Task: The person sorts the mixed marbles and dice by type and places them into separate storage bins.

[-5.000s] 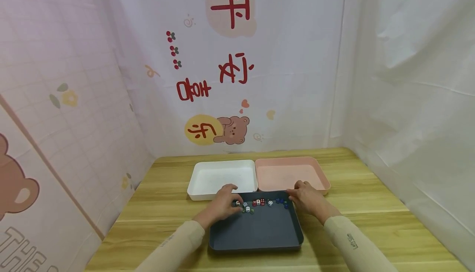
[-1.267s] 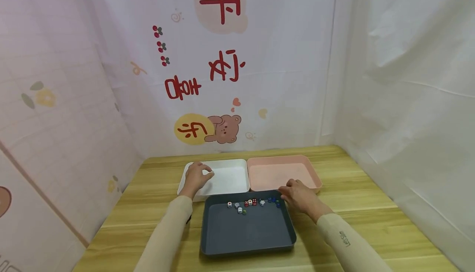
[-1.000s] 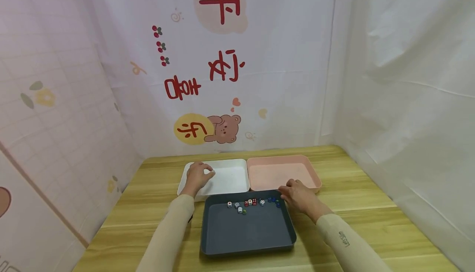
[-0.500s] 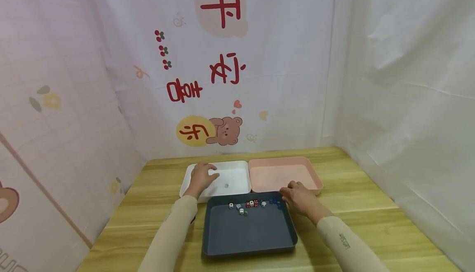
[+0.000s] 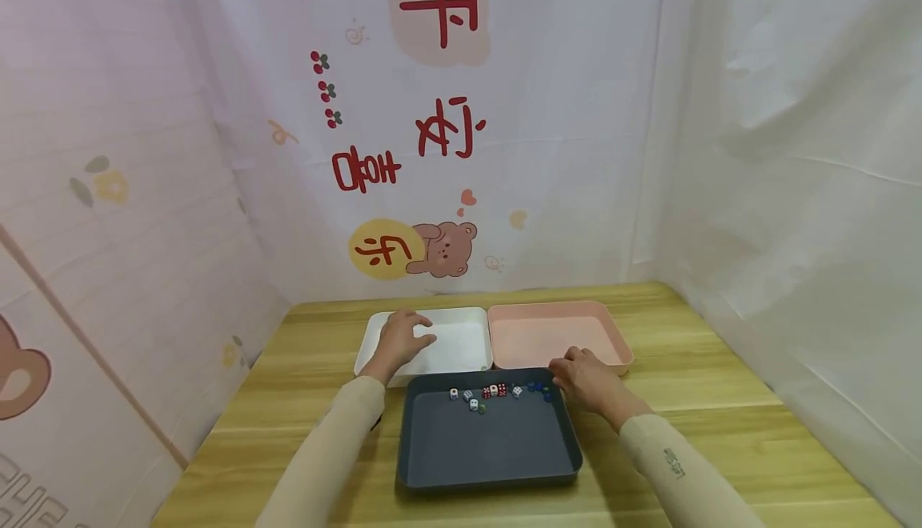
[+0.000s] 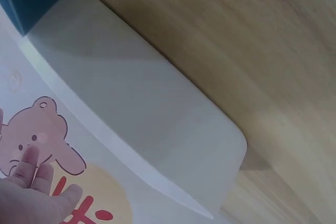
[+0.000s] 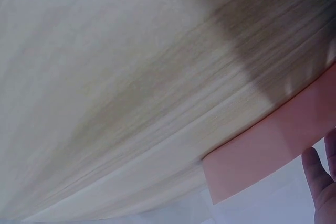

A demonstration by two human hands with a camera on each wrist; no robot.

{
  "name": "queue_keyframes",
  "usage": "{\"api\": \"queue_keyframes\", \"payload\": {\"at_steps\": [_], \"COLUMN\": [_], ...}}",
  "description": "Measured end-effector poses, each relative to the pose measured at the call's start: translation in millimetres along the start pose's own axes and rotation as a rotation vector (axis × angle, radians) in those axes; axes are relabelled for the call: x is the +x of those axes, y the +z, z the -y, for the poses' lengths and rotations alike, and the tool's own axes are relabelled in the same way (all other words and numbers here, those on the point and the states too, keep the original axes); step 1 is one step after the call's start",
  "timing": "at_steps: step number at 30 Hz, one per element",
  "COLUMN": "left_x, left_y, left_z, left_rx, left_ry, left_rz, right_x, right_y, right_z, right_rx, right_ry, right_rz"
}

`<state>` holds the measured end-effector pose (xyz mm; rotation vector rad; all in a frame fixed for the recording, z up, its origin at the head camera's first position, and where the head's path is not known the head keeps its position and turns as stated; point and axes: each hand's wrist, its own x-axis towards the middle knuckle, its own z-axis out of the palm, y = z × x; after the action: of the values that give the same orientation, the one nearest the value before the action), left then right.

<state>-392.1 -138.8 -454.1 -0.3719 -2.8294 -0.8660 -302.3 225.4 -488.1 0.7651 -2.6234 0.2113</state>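
Note:
My left hand (image 5: 400, 338) is held over the white tray (image 5: 461, 316), thumb and forefinger spread with nothing between them. A small pale green piece (image 5: 483, 368) lies at that tray's front right corner, well away from the fingers. In front stands a dark grey tray (image 5: 490, 452). Along its back lie white dice (image 5: 454, 394), red dice (image 5: 502, 390), a small green piece (image 5: 482, 409) and several tiny blue pieces (image 5: 536, 387). My right hand (image 5: 589, 382) holds the dark tray's back right corner, fingers bent at the rim.
A pink tray (image 5: 558, 332) sits right beside the white one, behind my right hand. All three trays stand on a wood-grain table (image 5: 691, 400). White printed cloth (image 5: 562, 128) hangs behind and at both sides.
My left hand has gone from the dice in the dark tray to over the white tray and parted its fingers. A pale green piece dropped there and moved rightward. My right hand stays put.

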Motion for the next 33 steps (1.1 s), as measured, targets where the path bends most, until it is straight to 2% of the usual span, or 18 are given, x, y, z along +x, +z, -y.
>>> {"api": "queue_keyframes", "payload": {"at_steps": [8,18,27,33], "left_x": [-12.3,-27.9,-36.4,-41.6], "left_y": [-3.9,-6.0,-2.8,2.2], "left_z": [-5.3,-11.7,-13.6,-16.7], "left_rx": [-0.017,-0.047,-0.035,-0.041], "left_ry": [0.066,0.131,0.175,0.213], "left_rz": [0.040,0.054,0.092,0.092], "right_x": [-2.4,-1.7,-2.1,-2.1], "right_y": [-0.6,0.9,3.8,4.1], "right_z": [0.6,-1.3,-2.1,-2.1], "right_rx": [0.005,0.007,-0.009,-0.013], "right_ry": [-0.011,0.004,0.005,0.011], "right_rz": [-0.011,0.000,-0.007,-0.021]}}
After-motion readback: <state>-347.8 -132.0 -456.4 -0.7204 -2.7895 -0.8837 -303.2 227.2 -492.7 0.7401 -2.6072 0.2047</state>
